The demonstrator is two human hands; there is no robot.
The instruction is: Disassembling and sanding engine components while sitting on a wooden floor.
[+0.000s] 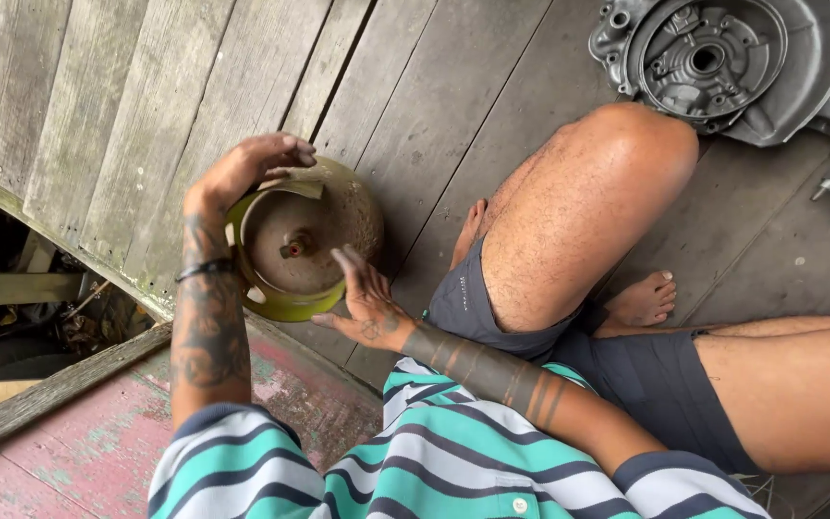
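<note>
Cylinder (305, 240), small, green, rusty dome and centre valve, standing on wooden plank floor (415, 96) approx 9 o'clock of frame centre, just beside bent knee (617, 163). Left hand (247, 168) at cyl's 11 o'clock, fingers curled over top collar rim, gripping it; dark band on wrist. Right hand (367, 303) at cyl's 5 o'clock, fingers spread wide, tips at or just off collar edge, contact unclear, nothing clasped. Striped teal/white/navy shirt (434, 461) at 6 o'clock of frame, grey shorts (646, 375) at 4. Bare foot (641, 300) tucked under thigh, approx 3 o'clock. Grey cast-metal engine casing (722, 62) lying on planks at 1 o'clock, well apart from cyl. Worn red-painted board (69, 452) at 7 o'clock.
</note>
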